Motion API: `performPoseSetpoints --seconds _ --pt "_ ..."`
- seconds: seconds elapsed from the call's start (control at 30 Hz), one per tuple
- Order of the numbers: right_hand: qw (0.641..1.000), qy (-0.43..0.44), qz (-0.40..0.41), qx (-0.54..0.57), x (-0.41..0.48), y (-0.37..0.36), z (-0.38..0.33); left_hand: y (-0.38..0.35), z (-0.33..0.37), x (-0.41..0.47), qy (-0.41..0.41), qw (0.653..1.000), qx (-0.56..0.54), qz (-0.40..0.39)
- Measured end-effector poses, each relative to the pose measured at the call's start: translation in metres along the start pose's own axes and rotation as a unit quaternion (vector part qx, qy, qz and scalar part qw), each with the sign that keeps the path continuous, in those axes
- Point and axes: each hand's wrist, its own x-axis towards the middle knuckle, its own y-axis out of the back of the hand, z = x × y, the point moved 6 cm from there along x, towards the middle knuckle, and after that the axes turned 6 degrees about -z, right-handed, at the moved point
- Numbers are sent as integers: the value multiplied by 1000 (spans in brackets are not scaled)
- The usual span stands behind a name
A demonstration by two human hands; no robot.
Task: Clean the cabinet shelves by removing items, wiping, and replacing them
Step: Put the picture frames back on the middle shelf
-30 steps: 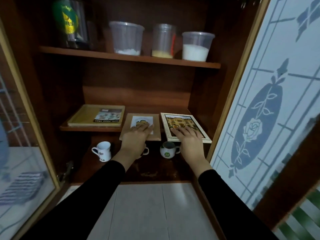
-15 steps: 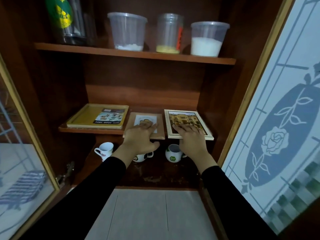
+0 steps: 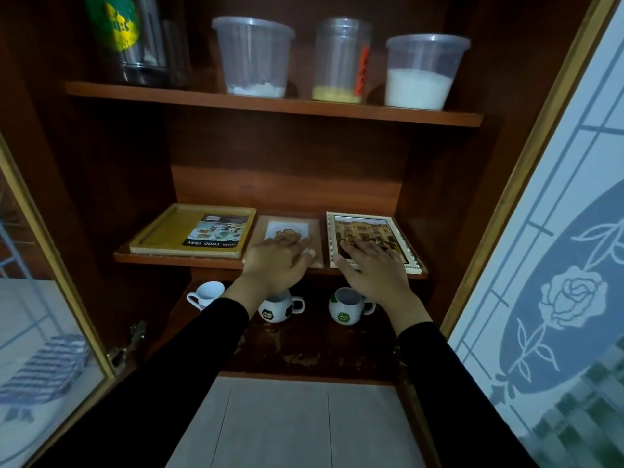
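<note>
Left sleeve (image 3: pixel 175 376) and right sleeve (image 3: pixel 452 393): both long, black, matte fabric, close-fitting, look like one garment. Cuffs end at the wrists with straight edges. Left hand (image 3: pixel 277 263) and right hand (image 3: pixel 374 273) are bare from the cuff down. Too dim to tell finer detail.

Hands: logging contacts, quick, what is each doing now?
Left hand: open, fingers flat on the brown picture frame.
Right hand: open, fingers flat on the white picture frame.
</note>
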Motion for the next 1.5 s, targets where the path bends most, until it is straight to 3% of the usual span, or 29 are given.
performPoseSetpoints --seconds 1.27,1.4,1.5 --pt "1000 -7 24 -16 11 -2 3 -4 -4 21 -17 1000 -1 9" --pt "998 -4 67 -12 8 0 2 -4 -3 20 -17 1000 -18 2" --pt "992 -5 123 -1 4 2 3 0 -2 13 -15 998 -3 57"
